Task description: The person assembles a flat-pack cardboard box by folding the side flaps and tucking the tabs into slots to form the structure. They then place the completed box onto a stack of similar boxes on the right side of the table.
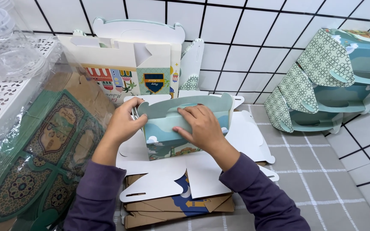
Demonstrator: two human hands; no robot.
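A pale teal cardboard gift box point(168, 145) with a cut-out carry handle on top stands half-folded on a stack of flat box blanks point(172, 179). My left hand point(123, 122) grips the box's left end, fingers curled over the top edge. My right hand point(200, 128) lies across its front panel, fingers pressing the upper flap near the handle. Both arms wear dark purple sleeves.
An open unfolded box point(129, 64) leans on the tiled wall behind. Folded teal patterned boxes point(326, 85) are stacked at the right. At the left lies a plastic-wrapped bundle of green ornamented flats point(43, 162) beside a white perforated rack point(5, 94). A grey checked cloth point(313, 171) covers the surface.
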